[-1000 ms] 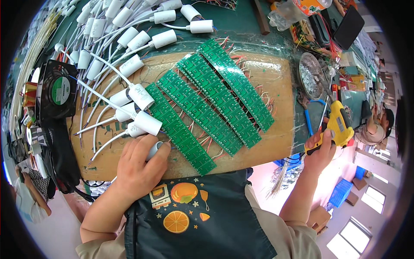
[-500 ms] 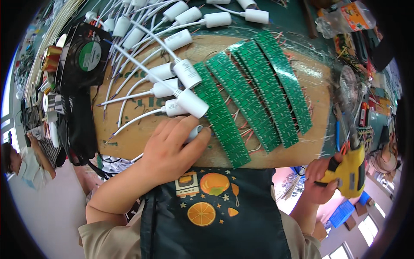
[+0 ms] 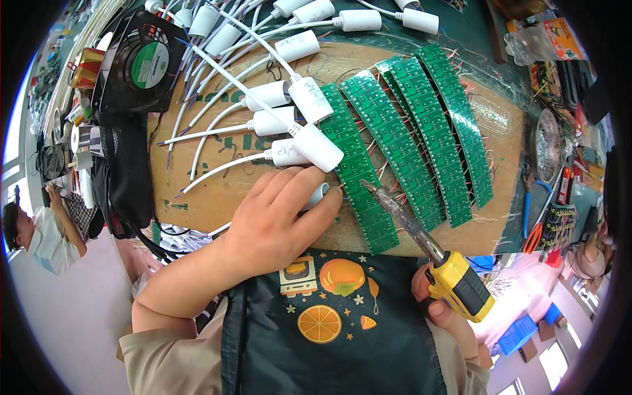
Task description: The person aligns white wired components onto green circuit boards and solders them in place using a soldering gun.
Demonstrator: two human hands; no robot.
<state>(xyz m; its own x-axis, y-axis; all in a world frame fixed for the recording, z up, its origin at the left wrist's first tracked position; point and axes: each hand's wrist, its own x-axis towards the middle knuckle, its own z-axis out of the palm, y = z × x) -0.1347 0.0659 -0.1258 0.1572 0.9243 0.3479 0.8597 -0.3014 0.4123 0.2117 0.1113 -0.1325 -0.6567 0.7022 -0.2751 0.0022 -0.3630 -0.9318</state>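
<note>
My left hand (image 3: 273, 220) is closed around a white cylindrical lamp holder (image 3: 317, 196), its rounded end showing between thumb and fingers. A white cable comes out behind that hand. In my right hand (image 3: 438, 306) is a yellow-and-black soldering gun (image 3: 464, 284). Its long metal barrel slants up and left, with the tip over the nearest green circuit board strip (image 3: 359, 191); whether it touches cannot be told. More green strips (image 3: 395, 151) with thin red and white wires lie to the right. Beside my left fingers rest several white lamp holders (image 3: 317, 148) with cables.
Beneath everything is a brown board (image 3: 217, 207) on a green table. A black fan (image 3: 139, 66) stands at the left. Blue-handled pliers (image 3: 526, 214), a round metal dish (image 3: 548, 141) and a plastic bottle (image 3: 530, 46) are at the right. Another person (image 3: 49, 230) sits far left.
My right hand has swung the soldering gun leftward from the far right, bringing its tip over the nearest green strip. My left hand keeps its hold; the whole view has shifted slightly.
</note>
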